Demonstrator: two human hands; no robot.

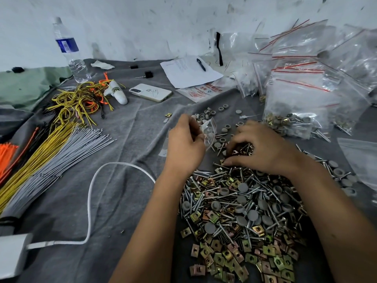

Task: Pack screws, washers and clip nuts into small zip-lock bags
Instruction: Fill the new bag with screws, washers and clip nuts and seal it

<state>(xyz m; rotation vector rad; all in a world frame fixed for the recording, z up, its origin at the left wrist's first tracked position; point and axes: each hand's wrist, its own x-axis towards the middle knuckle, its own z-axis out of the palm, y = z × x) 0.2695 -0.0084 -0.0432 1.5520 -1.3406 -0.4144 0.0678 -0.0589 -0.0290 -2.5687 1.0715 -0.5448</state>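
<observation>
A big heap of screws (230, 198), grey round washers (242, 187) and brass-coloured clip nuts (224, 256) covers the grey cloth in front of me. My left hand (184, 144) pinches a small clear zip-lock bag (209, 132) by its mouth; a few grey washers show inside it. Just right of the bag, my right hand (263, 149) hovers palm down over the far end of the heap, fingers curled onto the screws and clip nuts there. Whether it has anything between its fingertips is hidden.
Filled zip-lock bags (295, 111) with red strips pile up at the right. Loose washers (210, 113) lie beyond my hands. A phone (151, 92), paper with a pen (189, 71), a water bottle (70, 52), coloured cable ties (51, 144) and a white cable (91, 193) lie to the left.
</observation>
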